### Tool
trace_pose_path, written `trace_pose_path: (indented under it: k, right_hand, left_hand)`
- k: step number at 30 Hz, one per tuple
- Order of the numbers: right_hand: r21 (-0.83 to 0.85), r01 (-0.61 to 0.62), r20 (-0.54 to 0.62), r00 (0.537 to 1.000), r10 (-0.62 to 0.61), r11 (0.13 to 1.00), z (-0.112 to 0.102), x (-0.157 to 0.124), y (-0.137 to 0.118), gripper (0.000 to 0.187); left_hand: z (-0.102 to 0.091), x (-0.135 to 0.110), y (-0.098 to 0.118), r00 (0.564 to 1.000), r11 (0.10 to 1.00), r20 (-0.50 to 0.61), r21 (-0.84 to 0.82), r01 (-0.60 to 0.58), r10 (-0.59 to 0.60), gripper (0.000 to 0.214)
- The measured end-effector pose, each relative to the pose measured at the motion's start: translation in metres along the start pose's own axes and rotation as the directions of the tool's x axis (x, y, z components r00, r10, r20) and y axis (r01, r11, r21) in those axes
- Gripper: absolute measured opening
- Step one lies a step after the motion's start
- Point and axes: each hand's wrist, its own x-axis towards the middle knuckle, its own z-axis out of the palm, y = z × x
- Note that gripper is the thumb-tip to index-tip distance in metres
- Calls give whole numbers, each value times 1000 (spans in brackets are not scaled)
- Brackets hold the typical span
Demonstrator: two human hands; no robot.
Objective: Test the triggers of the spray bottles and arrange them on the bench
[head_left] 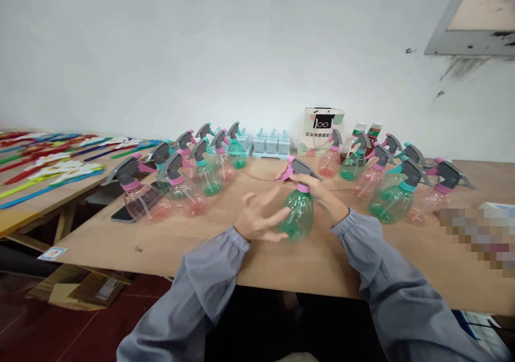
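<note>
In the head view, a green see-through spray bottle [298, 218] stands upright at the table's middle, with a pink collar and a grey and pink trigger head [302, 169]. My right hand [318, 188] is closed round the neck and head of this bottle from the right. To the left of the bottle, my left hand [260, 216] has its fingers spread. Its fingertips reach the left side of the green body; whether they touch it I cannot tell. Some fingers of my right hand are hidden behind the trigger head.
Several pink and green spray bottles stand at the left [209, 178] and right [392, 204]. Behind are light blue moulds [271, 145], a printed box [319, 131] and red bottles [374, 137]. A phone [123, 215] lies left. Colourful long strips cover a side table [76, 182].
</note>
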Motion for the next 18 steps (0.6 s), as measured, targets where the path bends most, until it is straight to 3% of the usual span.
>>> trace_pose_path:
  k: [1,2,4,5,7,8,10,12,18]
  right_hand:
    - [50,4,-1,1000,-4,999,-2,1,-3,21]
    - [89,8,-3,1000,-8,996,-3,2,-6,21]
    - [144,-2,-8,1000,3,990,-6,2,-9,21]
    - [160,-16,-9,1000,18,987,-7,2,-10,20]
    - [173,-43,-31,998,49,984,-8,1,-10,19]
    - [174,-47,-55,997,57,984,-8,0,-9,18]
    - [158,-31,-115,992,50,987,-8,-1,-9,15]
    - [126,-2,-171,985,24,992,-8,-2,-10,13]
    - [174,-30,-147,988,56,984,-5,-2,-16,18]
  left_hand:
    - [-7,-4,-15,988,994,-140,79,76,-64,62]
    - [-16,-7,-29,951,956,-234,163,243,-202,62]
    - [-34,-14,-56,746,738,-477,256,624,-465,70]
    - [-43,-17,-67,627,611,-530,236,756,-571,75]
    - [-56,-23,-83,397,379,-559,155,912,-728,83]
    - [-60,-26,-89,308,289,-517,119,950,-799,87]
    - [-62,-31,-95,201,186,-397,76,980,-896,92]
    - [-58,-35,-97,185,176,-320,56,983,-929,91]
    - [-38,-33,-85,313,314,-212,29,949,-926,62]
